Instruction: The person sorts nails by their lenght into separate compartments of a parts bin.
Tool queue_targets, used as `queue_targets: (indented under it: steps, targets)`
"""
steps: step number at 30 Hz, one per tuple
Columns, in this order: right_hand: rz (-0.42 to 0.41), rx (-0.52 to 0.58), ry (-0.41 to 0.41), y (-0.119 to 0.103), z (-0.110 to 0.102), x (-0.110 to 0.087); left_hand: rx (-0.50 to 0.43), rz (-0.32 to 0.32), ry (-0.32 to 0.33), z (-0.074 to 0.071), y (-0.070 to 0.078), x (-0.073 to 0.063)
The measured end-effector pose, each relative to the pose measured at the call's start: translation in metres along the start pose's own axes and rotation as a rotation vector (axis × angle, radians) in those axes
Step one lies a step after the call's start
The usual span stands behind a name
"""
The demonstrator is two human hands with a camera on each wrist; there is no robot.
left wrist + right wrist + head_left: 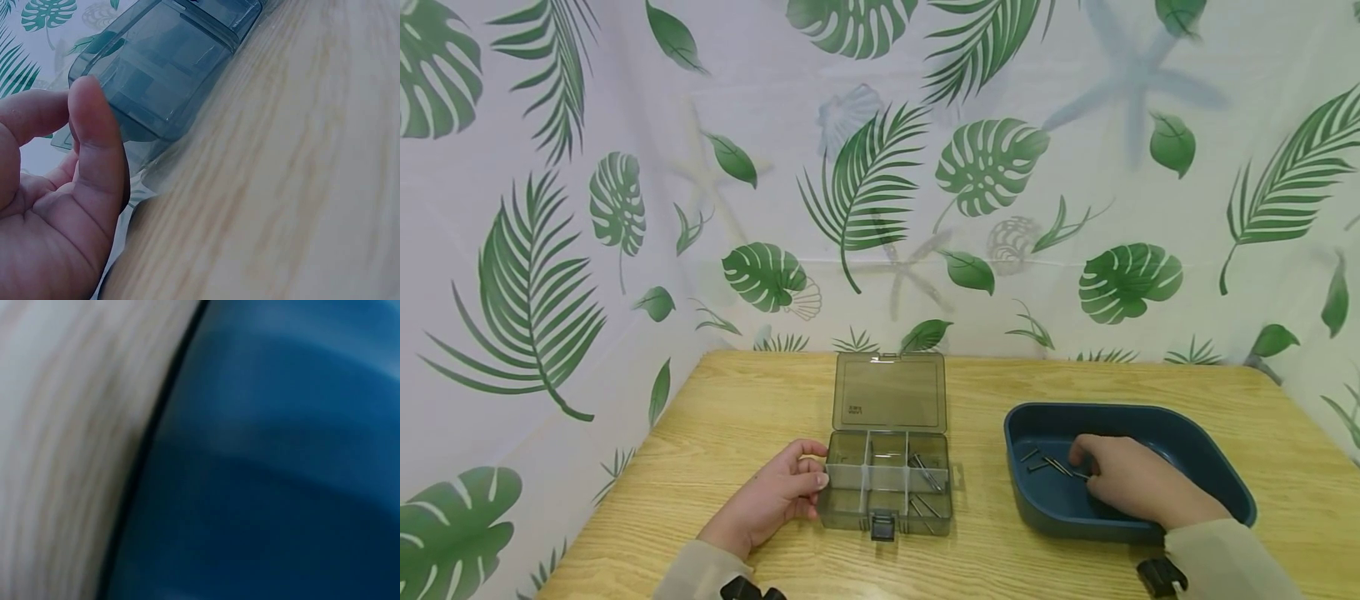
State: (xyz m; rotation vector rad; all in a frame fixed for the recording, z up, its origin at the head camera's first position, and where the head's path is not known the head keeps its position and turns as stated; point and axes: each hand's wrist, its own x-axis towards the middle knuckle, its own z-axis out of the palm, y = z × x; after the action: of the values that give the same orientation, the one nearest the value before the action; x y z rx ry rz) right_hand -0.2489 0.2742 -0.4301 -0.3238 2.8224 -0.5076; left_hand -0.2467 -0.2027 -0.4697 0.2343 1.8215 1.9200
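Observation:
A clear grey plastic compartment box (883, 500) stands on the table with its lid (890, 392) raised at the back. Several thin metal fasteners (925, 472), like screws or nails, lie in its right compartments. My left hand (775, 500) is at the box's left side, thumb and fingers touching its wall; in the left wrist view the fingers (97, 144) meet a corner of it. Inside a dark blue tray (1026, 500), my right hand (1131, 479) reaches down and pinches a thin metal fastener (1081, 476). Several more fasteners (1040, 463) lie left of those fingertips.
The wooden table (760, 400) carries the box in the middle and the tray on the right, with a gap of bare wood between them. A leaf-patterned cloth (880, 167) hangs behind and at both sides. The right wrist view is blurred.

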Motion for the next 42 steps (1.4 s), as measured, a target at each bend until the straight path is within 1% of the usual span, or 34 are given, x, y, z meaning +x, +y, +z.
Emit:
queue_targets:
  steps: [9,16,20,27,33,38,42]
  targets:
    - [-0.033,-0.015,0.005,0.0005,0.0001,0.0022,-0.002,-0.002,-0.001,0.0013,0.0007,-0.0015]
    - [-0.079,-0.021,0.074,-0.0019,0.0,-0.0016,-0.01,-0.008,0.006,0.0006,0.0003,-0.0011]
    - [-0.094,-0.023,0.087,-0.0036,-0.0004,-0.0025,-0.01,-0.011,0.011,0.0003,0.0009,-0.0009]
    - [-0.094,-0.035,0.039,-0.0024,-0.0005,-0.0018,0.003,0.002,0.002,0.0004,0.0007,-0.0009]
    - [-0.066,-0.036,0.009,0.0003,-0.0014,-0.0025,0.004,0.003,0.003,-0.0001,-0.0007,0.0]
    - [-0.054,-0.033,0.001,0.0008,-0.0027,-0.0039,0.006,0.006,0.009,0.0004,-0.0007,0.0003]
    - [-0.066,-0.044,0.019,-0.0005,-0.0041,-0.0048,0.005,0.006,0.01,0.001,0.0003,0.0004]
